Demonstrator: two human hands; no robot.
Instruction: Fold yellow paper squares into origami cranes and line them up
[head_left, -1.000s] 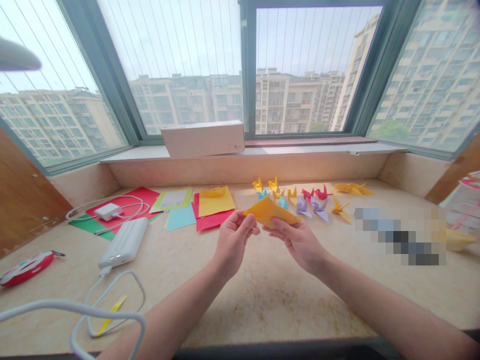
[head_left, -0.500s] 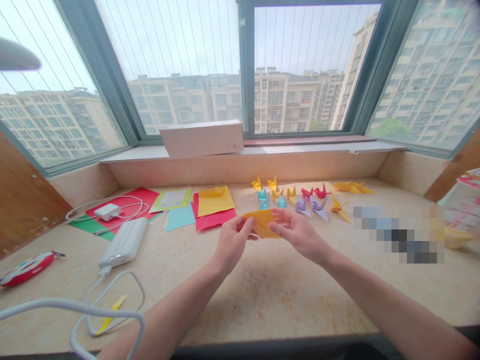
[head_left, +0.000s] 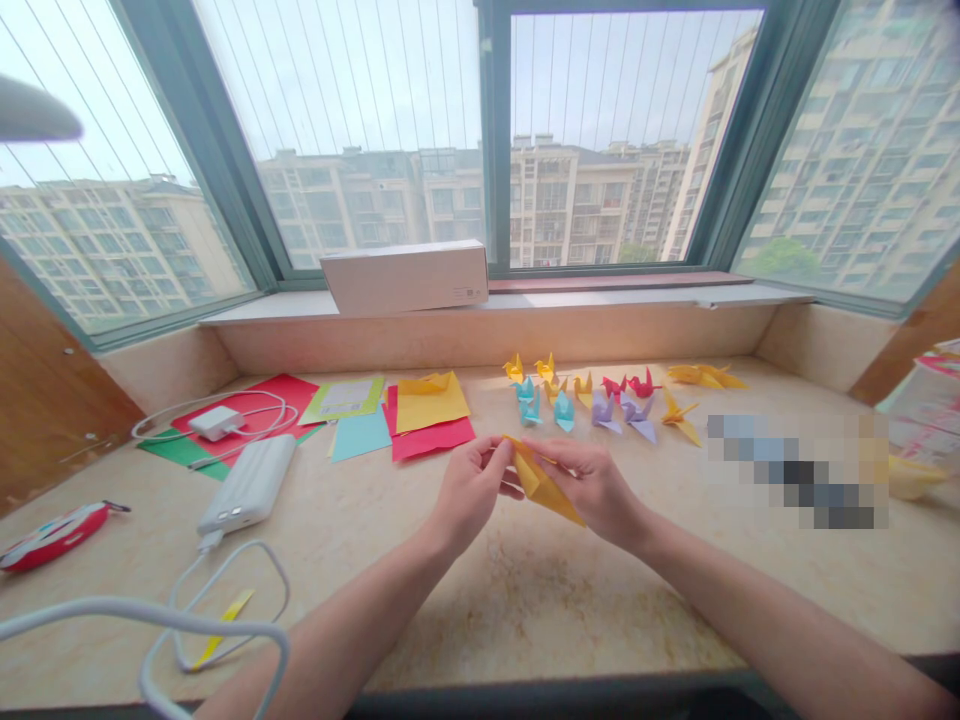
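Paper [head_left: 545, 487], yellow and folded to a point, is up between our two hands, above the near middle of the counter [head_left: 480, 610]. It slants, one tip down towards us on the right and the upper end at our left fingertips. With our left hand [head_left: 466, 490] we pinch that upper end between thumb and fingers. With our right hand [head_left: 609, 492] we hold its right side; some of those fingers are hidden behind it, so we cannot tell just how they press.

Beyond our hands stand small folded cranes: yellow [head_left: 546, 367], blue [head_left: 564, 411], red [head_left: 643, 384] and purple [head_left: 638, 418]. To our left, a yellow sheet [head_left: 433, 412] lies over red sheets [head_left: 431, 443], with a blue sheet [head_left: 362, 438] just beside them. Farther left we see a white power bank [head_left: 251, 485] and a charger [head_left: 216, 424]. On the sill [head_left: 645, 291] behind, by the window, rests a white box [head_left: 409, 280].
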